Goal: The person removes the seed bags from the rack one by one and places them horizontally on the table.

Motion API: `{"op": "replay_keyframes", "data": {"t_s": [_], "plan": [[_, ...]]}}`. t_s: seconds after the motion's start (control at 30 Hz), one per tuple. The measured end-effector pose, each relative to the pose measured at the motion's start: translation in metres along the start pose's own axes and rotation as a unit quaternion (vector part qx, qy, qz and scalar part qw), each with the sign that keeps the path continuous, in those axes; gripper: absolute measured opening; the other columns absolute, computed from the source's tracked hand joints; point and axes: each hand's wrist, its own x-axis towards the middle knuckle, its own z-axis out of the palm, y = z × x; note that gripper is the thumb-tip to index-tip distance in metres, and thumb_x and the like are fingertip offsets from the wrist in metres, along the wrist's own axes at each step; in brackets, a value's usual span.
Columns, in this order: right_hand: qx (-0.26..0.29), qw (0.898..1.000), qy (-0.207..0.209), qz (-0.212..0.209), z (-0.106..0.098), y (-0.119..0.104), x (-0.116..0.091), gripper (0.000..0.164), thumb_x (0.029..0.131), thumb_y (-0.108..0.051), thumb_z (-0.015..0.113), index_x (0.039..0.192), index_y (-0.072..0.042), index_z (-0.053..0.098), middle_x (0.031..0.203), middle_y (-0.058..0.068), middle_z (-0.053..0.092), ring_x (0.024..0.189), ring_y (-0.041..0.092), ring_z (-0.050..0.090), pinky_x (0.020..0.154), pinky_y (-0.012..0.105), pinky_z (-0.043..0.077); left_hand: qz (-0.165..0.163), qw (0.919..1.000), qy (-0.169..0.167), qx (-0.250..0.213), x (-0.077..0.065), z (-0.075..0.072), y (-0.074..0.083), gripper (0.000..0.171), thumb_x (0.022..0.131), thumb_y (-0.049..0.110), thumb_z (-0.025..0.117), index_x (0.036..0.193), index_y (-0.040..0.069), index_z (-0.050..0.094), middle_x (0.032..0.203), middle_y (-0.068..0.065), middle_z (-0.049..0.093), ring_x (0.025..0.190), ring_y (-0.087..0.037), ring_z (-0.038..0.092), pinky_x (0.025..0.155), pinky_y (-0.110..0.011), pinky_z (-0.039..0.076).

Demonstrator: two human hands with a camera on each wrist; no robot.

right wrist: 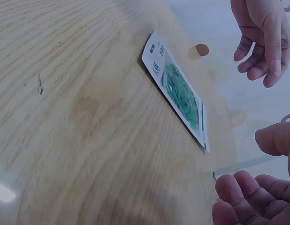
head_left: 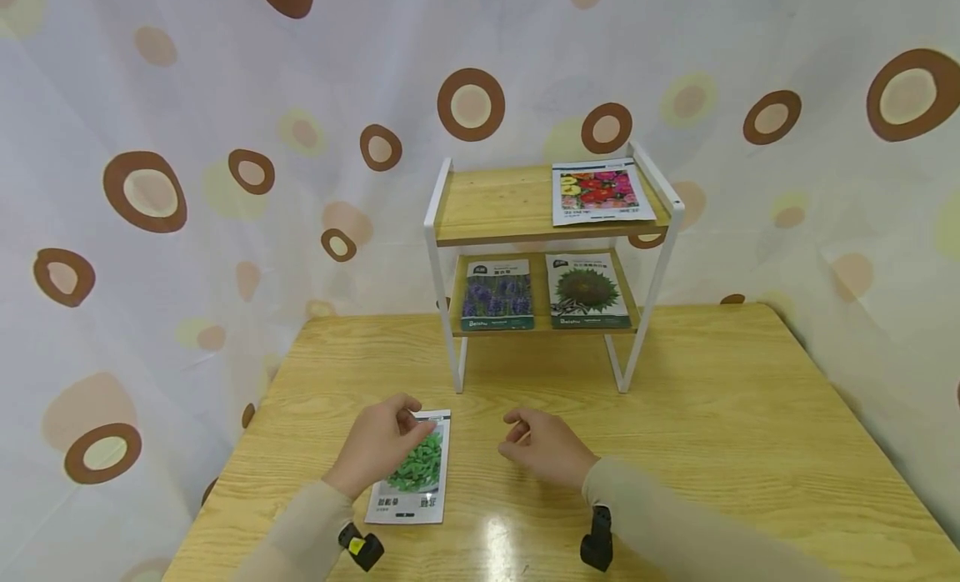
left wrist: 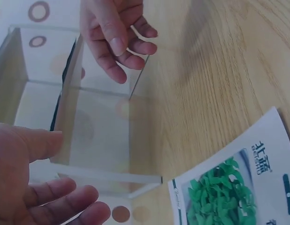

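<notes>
Sleeves (head_left: 675,524) showed nearest; the left hand (head_left: 378,442), loose, empty, hung over the packet (head_left: 420,469), lengthwise toward the shelf (head_left: 495,203); the right hand (head_left: 551,450), also loose and empty, was farther.

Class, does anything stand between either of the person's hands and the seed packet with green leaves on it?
Nothing visible does. The left hand partly covers the packet in the head view, but the wrist views show a gap; between packet and right hand, only bare tabletop shows.
</notes>
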Motion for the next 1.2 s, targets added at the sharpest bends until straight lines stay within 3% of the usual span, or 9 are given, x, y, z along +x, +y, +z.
{"op": "replay_keyframes", "data": {"t_s": [0.17,0.27,0.47,0.83,1.2], "plan": [[-0.009,1.000,0.017,0.005,-0.017,-0.007,-0.006,0.041,0.092,-0.028,0.067,0.127,-0.010,0.056,0.098,-0.003,0.060,0.087,0.014,0.057,0.073,0.033,0.050,0.026,0.9994,-0.003,0.023,0.002,-0.005,0.018,0.040,0.091,0.040,0.066,0.118,0.010,0.063,0.106,-0.004,0.067,0.095,-0.017,0.063,0.081,-0.038,0.052],[-0.014,0.999,0.029,0.003,-0.029,-0.013,-0.010,0.041,0.092,-0.026,0.067,0.127,-0.010,0.057,0.098,-0.003,0.060,0.085,0.013,0.056,0.072,0.031,0.049,0.044,0.9984,-0.002,0.034,0.003,-0.009,0.030,0.040,0.092,0.039,0.064,0.120,0.011,0.063,0.113,-0.007,0.066,0.097,-0.020,0.064,0.083,-0.039,0.052],[-0.021,0.999,0.032,0.004,-0.053,-0.028,-0.017,0.041,0.092,-0.030,0.067,0.127,-0.011,0.056,0.102,-0.003,0.060,0.090,0.015,0.056,0.072,0.031,0.049,0.083,0.9948,0.000,0.059,0.007,-0.019,0.055,0.040,0.093,0.038,0.064,0.122,0.011,0.063,0.117,-0.006,0.065,0.091,-0.017,0.062,0.083,-0.040,0.051],[-0.058,0.997,0.045,-0.038,-0.085,-0.045,-0.029,0.043,0.093,-0.034,0.065,0.127,-0.009,0.056,0.105,0.001,0.060,0.092,0.016,0.057,0.075,0.032,0.049,0.120,0.9886,0.004,0.091,0.016,-0.031,0.090,0.055,0.094,0.043,0.060,0.136,0.008,0.053,0.122,-0.006,0.063,0.107,-0.023,0.061,0.090,-0.042,0.048],[-0.117,0.985,0.099,-0.080,-0.127,-0.065,-0.039,0.046,0.094,-0.037,0.062,0.127,-0.005,0.056,0.114,0.006,0.062,0.095,0.018,0.059,0.075,0.034,0.050,0.184,0.9767,0.032,0.107,0.029,-0.042,0.117,0.063,0.095,0.047,0.056,0.141,0.006,0.046,0.133,-0.009,0.055,0.122,-0.026,0.051,0.098,-0.044,0.043]]}}
